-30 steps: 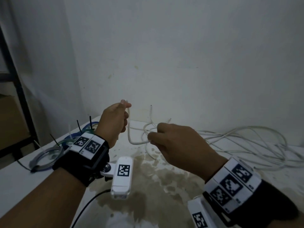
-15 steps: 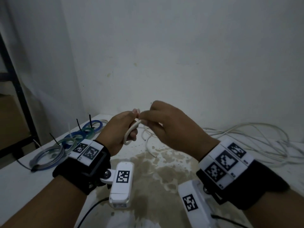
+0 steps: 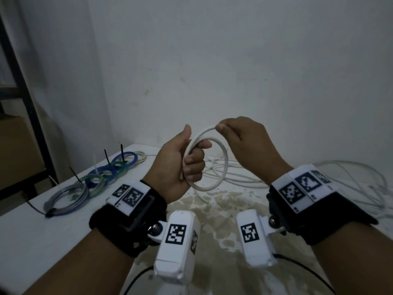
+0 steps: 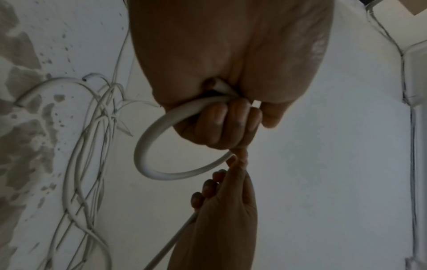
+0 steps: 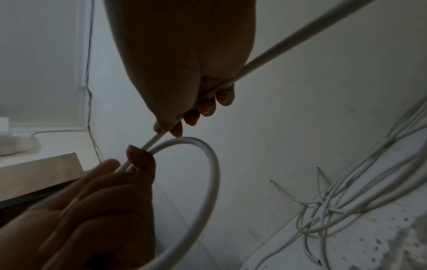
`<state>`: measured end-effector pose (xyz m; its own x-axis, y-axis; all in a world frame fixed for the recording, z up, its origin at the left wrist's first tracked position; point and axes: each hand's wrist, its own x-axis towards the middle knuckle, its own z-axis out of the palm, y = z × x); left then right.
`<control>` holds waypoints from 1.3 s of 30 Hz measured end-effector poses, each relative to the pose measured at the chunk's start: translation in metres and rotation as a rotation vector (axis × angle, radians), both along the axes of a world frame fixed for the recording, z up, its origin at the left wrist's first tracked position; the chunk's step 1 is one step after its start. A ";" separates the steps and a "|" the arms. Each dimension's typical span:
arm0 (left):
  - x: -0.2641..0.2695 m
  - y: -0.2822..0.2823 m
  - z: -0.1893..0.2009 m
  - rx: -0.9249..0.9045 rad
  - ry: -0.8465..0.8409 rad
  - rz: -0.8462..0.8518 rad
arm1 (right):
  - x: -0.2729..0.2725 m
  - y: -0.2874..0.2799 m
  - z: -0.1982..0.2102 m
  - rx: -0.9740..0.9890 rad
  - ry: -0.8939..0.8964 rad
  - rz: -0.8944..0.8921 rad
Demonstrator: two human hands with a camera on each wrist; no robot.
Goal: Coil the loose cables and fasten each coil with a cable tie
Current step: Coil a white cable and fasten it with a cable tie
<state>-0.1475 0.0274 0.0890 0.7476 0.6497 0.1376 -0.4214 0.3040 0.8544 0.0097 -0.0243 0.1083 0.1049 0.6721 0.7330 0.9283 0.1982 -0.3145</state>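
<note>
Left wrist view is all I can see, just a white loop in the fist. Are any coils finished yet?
Observer: Yes. The head view shows blue, green and grey coils in a row on the left side of the table, with cable ties sticking up from them.
Operator: How much is wound in the left hand?
Observer: In the head view, the left hand grips one full loop of the white cable, and a second strand is laid over its top.
Operator: What is the right hand doing with it?
Observer: In the right wrist view, the cable runs through the curled fingers of the right hand, and its fingertips pinch it near the left thumb.
</note>
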 end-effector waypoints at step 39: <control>-0.002 0.034 0.053 0.124 -0.028 0.464 | 0.019 -0.023 -0.050 -0.181 -0.408 -0.412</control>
